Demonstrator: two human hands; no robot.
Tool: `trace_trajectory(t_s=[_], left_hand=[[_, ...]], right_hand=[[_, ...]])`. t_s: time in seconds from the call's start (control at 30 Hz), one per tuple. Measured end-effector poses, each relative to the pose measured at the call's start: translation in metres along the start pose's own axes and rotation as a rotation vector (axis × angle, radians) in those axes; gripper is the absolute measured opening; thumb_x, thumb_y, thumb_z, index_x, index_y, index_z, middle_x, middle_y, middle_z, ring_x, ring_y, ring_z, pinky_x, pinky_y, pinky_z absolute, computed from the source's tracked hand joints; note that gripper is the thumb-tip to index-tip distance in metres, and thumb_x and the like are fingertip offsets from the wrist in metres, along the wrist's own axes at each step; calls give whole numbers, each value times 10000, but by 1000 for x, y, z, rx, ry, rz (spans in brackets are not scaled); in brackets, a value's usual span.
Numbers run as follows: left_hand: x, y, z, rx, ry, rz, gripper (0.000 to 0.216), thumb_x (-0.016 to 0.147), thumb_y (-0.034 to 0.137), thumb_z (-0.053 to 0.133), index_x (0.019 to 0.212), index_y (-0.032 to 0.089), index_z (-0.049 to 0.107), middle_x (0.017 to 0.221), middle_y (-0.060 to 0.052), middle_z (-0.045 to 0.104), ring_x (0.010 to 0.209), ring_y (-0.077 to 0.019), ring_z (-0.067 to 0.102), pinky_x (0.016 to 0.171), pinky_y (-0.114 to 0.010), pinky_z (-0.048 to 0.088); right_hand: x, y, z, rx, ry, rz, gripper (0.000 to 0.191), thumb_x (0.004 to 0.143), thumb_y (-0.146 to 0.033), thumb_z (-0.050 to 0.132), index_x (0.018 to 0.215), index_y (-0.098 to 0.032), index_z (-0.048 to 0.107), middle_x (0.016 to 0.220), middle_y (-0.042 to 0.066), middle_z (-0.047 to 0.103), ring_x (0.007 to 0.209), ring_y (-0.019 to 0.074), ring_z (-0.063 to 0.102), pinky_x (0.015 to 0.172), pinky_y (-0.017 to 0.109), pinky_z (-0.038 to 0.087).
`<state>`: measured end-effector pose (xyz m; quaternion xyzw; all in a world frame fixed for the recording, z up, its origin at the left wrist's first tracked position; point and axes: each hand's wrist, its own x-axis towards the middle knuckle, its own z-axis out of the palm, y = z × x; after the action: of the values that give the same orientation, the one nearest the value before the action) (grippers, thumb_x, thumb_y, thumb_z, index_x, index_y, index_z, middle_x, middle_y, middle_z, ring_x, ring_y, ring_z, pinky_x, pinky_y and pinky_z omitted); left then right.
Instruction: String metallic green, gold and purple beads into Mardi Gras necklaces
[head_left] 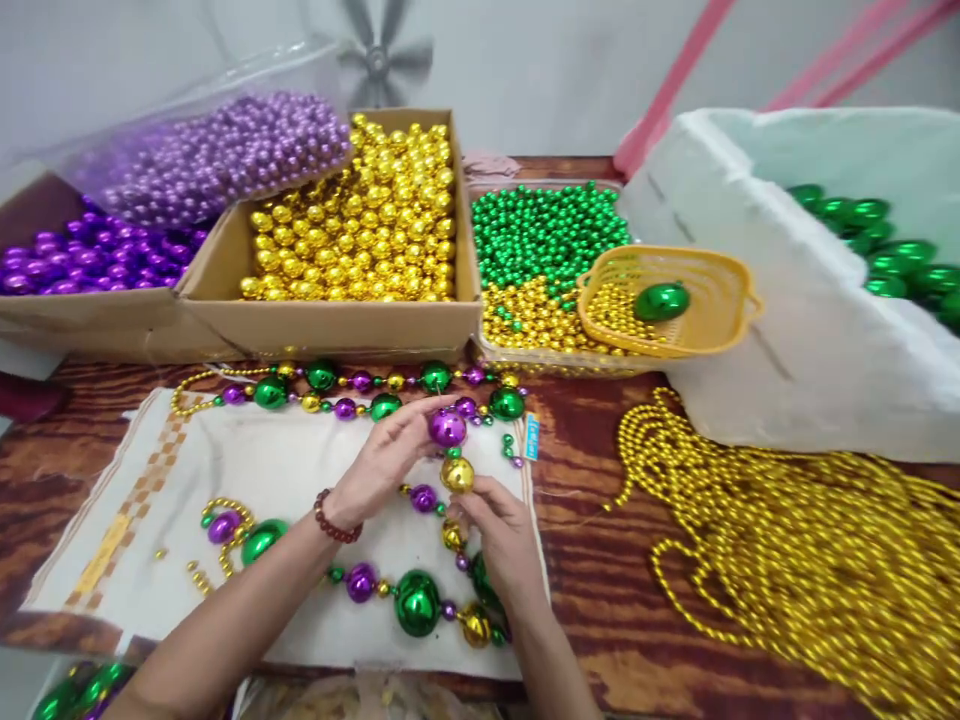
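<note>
Over the white cloth (300, 620), my left hand (394, 450), with a brown bead bracelet (337, 517) at the wrist, pinches a large purple bead (448, 428). Just below it, my right hand (501, 530) has its fingertips closed on a shiny gold bead (457, 474); a small green bead sits between the two. A strand of purple, gold and green beads (417, 602) curves across the cloth beneath my hands, partly hidden by my right hand. Another bead strand (385, 407) lies along the cloth's far edge. Small loose beads (510, 447) rest right of my left hand.
Cardboard boxes hold purple beads (90, 250) and gold beads (360, 220), with a bag of lilac beads (225, 150) on top. A tray of small green beads (547, 230) supports a yellow basket (712, 265). Gold bead strands (810, 560) lie beside a white bin (750, 300).
</note>
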<state>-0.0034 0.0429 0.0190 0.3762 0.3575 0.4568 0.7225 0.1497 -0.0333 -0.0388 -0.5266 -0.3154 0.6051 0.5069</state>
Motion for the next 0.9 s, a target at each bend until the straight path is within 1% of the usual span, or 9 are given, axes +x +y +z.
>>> trace_trajectory(t_s=[0.07,0.1,0.23,0.3,0.37,0.47,0.6,0.77,0.9], left_hand=[[20,5,6,88,-31,4,441,890,518,609,1195,212,697,1143,-128,696,971,-226,667,866,-338,509],[33,9,11,182,-44,35,409,892,489,618,1173,205,705,1120,-124,697,961,-225,665,877,-342,500],[104,24,51,660,-172,343,126,856,202,667,949,189,751,991,-92,672,981,-219,609,992,-344,419],[143,26,73,886,-255,447,160,837,65,606,824,172,724,921,-96,642,959,-229,594,1003,-374,402],[177,24,90,1233,-293,446,251,823,-26,514,756,141,689,900,-128,629,956,-260,600,973,-419,409],[212,17,102,1650,-346,400,297,826,-46,448,811,105,703,975,-198,640,1014,-329,610,901,-453,433],[227,8,103,1784,-352,405,306,845,-15,457,934,98,726,1069,-226,648,1102,-354,601,910,-460,435],[224,5,106,1882,-342,394,302,861,6,463,1011,86,713,1091,-208,671,1102,-326,621,939,-465,435],[219,11,111,1897,-293,383,315,865,3,446,1052,62,693,1120,-221,653,1080,-304,633,909,-436,466]], right_hand=[[1,4,-10,67,-26,4,282,761,-445,739,729,-171,680,588,15,663,457,104,496,451,221,384],[1,6,-14,91,-40,-3,278,764,-440,739,726,-171,680,580,13,658,459,105,499,453,220,382],[-3,12,-27,130,-54,-52,226,796,-383,719,725,-173,674,577,-2,639,472,101,498,468,216,371],[-4,13,-29,122,-39,-60,210,808,-362,701,723,-173,668,570,-7,626,474,100,494,469,215,363],[-6,12,-30,109,-26,-65,207,815,-352,682,712,-173,660,558,-11,612,475,100,488,474,216,363],[-7,7,-32,89,-7,-70,215,825,-346,660,695,-176,648,543,-19,587,476,98,479,489,215,373],[-7,4,-37,61,3,-96,215,830,-339,650,690,-175,646,540,-19,576,487,104,485,501,218,384],[-7,7,-44,83,5,-99,192,823,-320,667,701,-172,667,531,-19,582,479,97,480,489,207,370],[-9,11,-42,100,21,-109,203,833,-339,682,721,-170,688,544,-11,604,487,95,494,489,201,372]])
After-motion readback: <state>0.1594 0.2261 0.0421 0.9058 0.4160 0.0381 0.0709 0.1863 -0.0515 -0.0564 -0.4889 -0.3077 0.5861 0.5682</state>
